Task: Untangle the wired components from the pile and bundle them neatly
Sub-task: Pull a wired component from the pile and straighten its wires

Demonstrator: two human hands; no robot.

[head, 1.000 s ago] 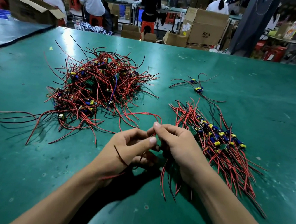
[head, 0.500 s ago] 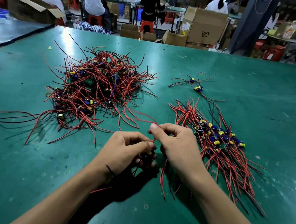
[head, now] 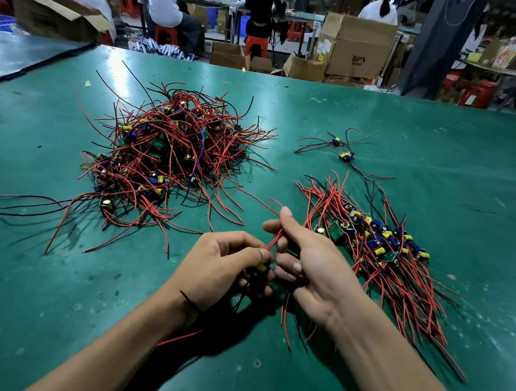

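Pinched in the curled fingers of the left hand, low over the near part of the green table: one wired component, mostly covered by those fingers, only a yellow cap plainly seen. Gripped between thumb and forefinger of the right hand: its red lead, rising from the left fingertips. Under both hands, red and black wire ends hanging down, partly lost in shadow and behind the right wrist; cannot tell which belong to the held piece. Farther off to the left, well apart from the hands: the tangled pile, small boards and capacitors buried among its wires, too knotted to count. Just beside the right hand: the sorted bundle, wires laid roughly parallel, its left edge hidden by that hand. Beyond it, apart: two loose components. Past the far table edge: cardboard boxes, red stools, seated people with backs turned, all small and blurred.
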